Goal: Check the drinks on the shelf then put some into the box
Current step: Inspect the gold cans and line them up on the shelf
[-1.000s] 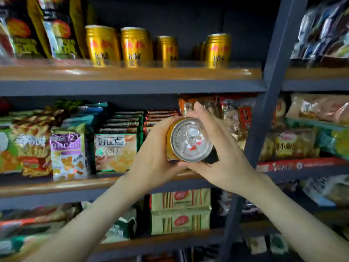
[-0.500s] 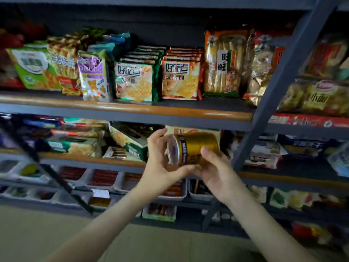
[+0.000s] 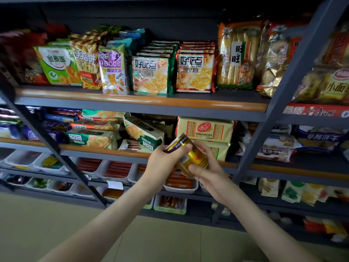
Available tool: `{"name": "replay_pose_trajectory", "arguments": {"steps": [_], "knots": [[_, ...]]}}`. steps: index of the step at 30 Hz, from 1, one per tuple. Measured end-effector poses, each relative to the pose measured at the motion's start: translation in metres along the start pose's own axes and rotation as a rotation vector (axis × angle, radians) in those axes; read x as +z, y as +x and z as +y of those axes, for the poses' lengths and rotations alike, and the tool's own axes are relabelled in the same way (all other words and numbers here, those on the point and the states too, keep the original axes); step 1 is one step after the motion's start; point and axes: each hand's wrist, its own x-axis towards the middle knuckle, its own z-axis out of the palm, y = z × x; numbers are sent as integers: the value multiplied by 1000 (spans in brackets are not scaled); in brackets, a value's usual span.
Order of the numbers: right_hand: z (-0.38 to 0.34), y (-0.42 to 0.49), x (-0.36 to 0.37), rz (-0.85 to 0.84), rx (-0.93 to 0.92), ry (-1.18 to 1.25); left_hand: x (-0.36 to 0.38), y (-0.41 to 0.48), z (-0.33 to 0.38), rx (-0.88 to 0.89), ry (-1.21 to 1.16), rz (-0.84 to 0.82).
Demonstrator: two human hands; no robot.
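Just below the frame's centre, my left hand and right hand both curl round the tilted gold can; my fingers hide much of its blurred label.

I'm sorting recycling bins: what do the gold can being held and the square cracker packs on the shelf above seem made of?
The gold drink can: likely metal with a glossy printed coat; bright streaks run along its curved wall. The cracker packs: apparently thin plastic film, shiny; glare and crimped, slightly wrinkled edges suggest it.
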Motion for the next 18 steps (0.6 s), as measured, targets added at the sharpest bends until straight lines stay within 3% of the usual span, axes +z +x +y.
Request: {"name": "replay_pose_trajectory", "arguments": {"steps": [3, 8, 11, 15, 18], "knots": [[4, -1, 11, 74, 28, -110, -10, 2, -2, -56, 44, -29], [-5, 0, 17, 39, 86, 181, -29, -3, 1, 69, 228, -108], [-16, -1, 19, 27, 156, 261, -46, -3, 0, 332, 462, -154], [-25, 3, 22, -17, 216, 75, -61, 7, 7, 873, 975, -215], [-37, 5, 20, -37, 228, -89, -64, 10, 22, 1027, 1135, -208]]}}
